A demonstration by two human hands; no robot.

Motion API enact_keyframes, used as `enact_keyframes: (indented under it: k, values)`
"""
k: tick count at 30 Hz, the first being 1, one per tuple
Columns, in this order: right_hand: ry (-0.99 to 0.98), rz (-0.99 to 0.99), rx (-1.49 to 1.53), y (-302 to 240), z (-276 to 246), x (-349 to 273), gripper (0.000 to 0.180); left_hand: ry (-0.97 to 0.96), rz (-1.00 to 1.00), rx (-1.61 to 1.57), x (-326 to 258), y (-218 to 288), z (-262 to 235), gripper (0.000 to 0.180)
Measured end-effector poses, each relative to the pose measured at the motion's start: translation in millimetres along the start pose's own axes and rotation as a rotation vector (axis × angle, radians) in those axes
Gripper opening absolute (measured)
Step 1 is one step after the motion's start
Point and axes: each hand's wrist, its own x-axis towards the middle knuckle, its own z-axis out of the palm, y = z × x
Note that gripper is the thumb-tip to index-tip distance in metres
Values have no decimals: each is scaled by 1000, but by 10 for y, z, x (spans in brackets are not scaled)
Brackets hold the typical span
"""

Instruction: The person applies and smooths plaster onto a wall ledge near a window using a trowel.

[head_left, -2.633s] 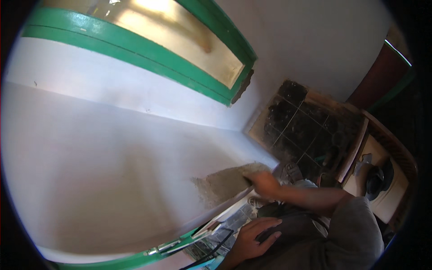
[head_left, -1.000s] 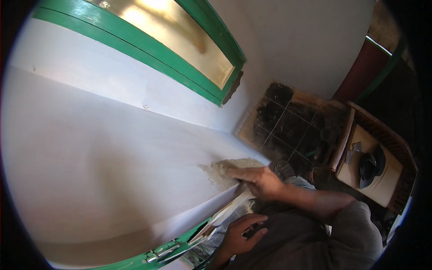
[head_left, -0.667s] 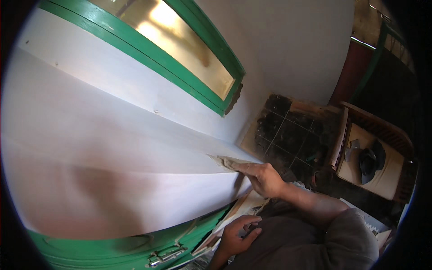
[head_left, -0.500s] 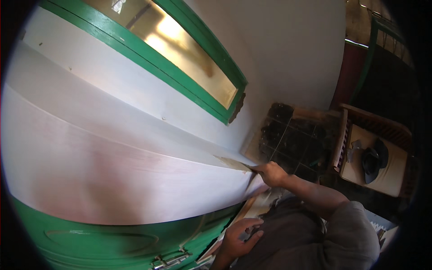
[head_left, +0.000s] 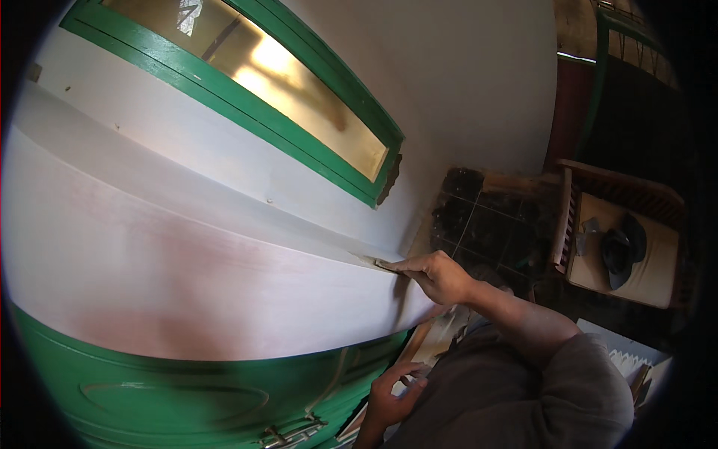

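My right hand is closed on a thin, flat, pale-edged piece, its kind not clear. It presses that piece against the upper edge of a white ledge, close to the ledge's right end. A dull, dusty-looking patch shows on the ledge around the fingertips. Lower down, my left hand is curled near my body, away from the ledge. Something small and greyish shows between its thumb and fingers, too little of it to name.
Above the ledge is a green-framed window in the white wall. Below it stands a green panelled door with a metal handle. To the right, a wooden chair holds a dark hat on its cushion, beside dark floor tiles.
My right hand has moved left along the ledge's edge with the flat piece, and its wrist has turned. My left hand has stayed near my body. The view has shifted slightly.
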Motion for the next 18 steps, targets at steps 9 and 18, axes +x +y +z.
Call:
enact_keyframes:
  k: [9, 18]
  values:
    - [-121, 80, -81, 244, 3, -3, 42, 52, -268, 46, 332, -274, 54, 11]
    - [-154, 294, -156, 162, -12, 101, 53, -12, -64, 119, 885, 115, -30, 11]
